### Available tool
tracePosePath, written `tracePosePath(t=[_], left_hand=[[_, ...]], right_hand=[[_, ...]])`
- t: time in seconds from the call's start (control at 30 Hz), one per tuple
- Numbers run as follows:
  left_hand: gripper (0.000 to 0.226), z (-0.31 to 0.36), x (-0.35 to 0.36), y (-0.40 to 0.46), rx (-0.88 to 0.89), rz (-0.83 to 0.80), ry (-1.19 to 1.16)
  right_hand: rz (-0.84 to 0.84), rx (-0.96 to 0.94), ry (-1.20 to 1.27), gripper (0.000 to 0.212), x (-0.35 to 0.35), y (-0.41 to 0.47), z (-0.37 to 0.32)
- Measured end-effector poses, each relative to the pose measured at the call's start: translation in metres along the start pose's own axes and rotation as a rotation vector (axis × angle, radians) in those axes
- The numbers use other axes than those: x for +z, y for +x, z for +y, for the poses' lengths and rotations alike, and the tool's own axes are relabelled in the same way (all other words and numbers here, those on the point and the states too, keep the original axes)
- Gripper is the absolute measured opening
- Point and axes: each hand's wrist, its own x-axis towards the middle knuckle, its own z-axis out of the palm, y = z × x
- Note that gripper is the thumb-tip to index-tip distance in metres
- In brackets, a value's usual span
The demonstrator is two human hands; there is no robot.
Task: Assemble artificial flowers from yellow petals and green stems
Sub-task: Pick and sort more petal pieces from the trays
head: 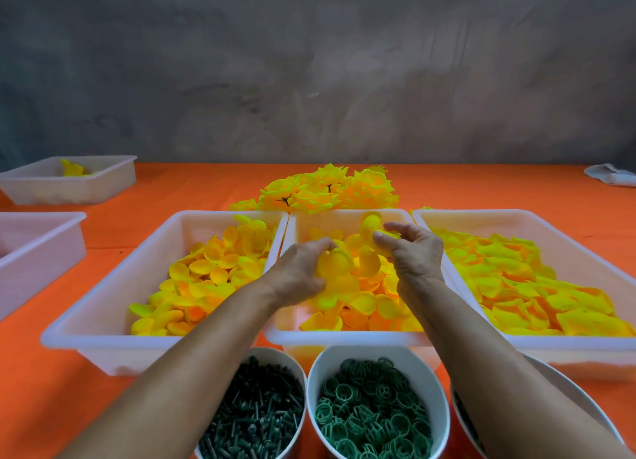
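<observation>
- Grey, mottled concrete wall across the whole upper half, with darker blotches and faint streaks.
- Orange cloth-covered table reaching back to the foot of the wall.
- Even, soft light, without hard shadows on wall or cloth.

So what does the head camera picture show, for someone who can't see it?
Two hands, the left hand and right hand, pick yellow petals from the middle white tray. Finished flowers lie behind on the orange table.
</observation>
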Motion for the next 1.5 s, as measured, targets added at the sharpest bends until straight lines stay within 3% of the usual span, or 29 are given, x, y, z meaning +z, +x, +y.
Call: tracePosePath(t=[0.17,0.27,0.37,0.53,0.7,0.83,0.9,0.97,1.03,1.13,1.3,1.4,1.5], left_hand=[[0.061,0.001,0.000,-0.003,-0.023,-0.042,-0.063],[0.044,-0.001,-0.002,-0.004,-0.049,-0.070,-0.109],[0.029,0.000,-0.001,-0.003,-0.050,-0.123,0.027],[0.060,-0.004,0.001,-0.001,-0.021,-0.099,0.060],[0.063,-0.005,0.001,-0.001,0.026,-0.061,-0.041],[0.051,-0.004,0.001,-0.003,0.029,-0.057,-0.040],[0.039,-0.005,0.002,-0.002,0.007,-0.041,-0.024],[0.025,-0.007,0.004,-0.001,-0.015,-0.007,0.004],[0.019,-0.007,0.005,0.001,-0.019,0.016,0.018],[0.018,-0.006,0.005,0.001,-0.029,0.031,0.005],[0.017,-0.006,0.005,0.001,-0.030,0.035,0.022],[0.017,-0.005,0.004,0.000,-0.040,0.031,0.018],[0.016,-0.005,0.004,-0.001,-0.037,0.016,0.003]], right_hand=[[0.016,0.048,0.034,0.026,-0.001,-0.001,-0.001],[0.013,0.065,0.031,0.028,-0.001,-0.002,-0.002],[-0.020,0.087,0.027,0.026,0.000,-0.002,-0.002],[-0.067,0.140,-0.039,0.025,0.000,0.000,0.003],[-0.021,0.185,-0.112,0.029,0.000,0.005,0.007],[-0.033,0.182,-0.448,0.033,-0.001,0.009,0.012],[-0.070,0.062,-0.775,0.042,-0.001,0.006,0.011],[-0.096,-0.087,-0.904,0.044,0.000,0.002,0.008],[-0.190,-0.161,-0.855,0.037,0.000,-0.002,0.001],[-0.475,-0.097,-0.799,0.029,-0.001,-0.011,-0.020],[-0.914,-0.059,-1.286,0.046,-0.006,-0.015,-0.045],[-0.994,-0.064,-1.473,0.055,-0.008,-0.018,-0.040],[-0.936,-0.196,-1.495,0.050,-0.009,-0.020,-0.027]])
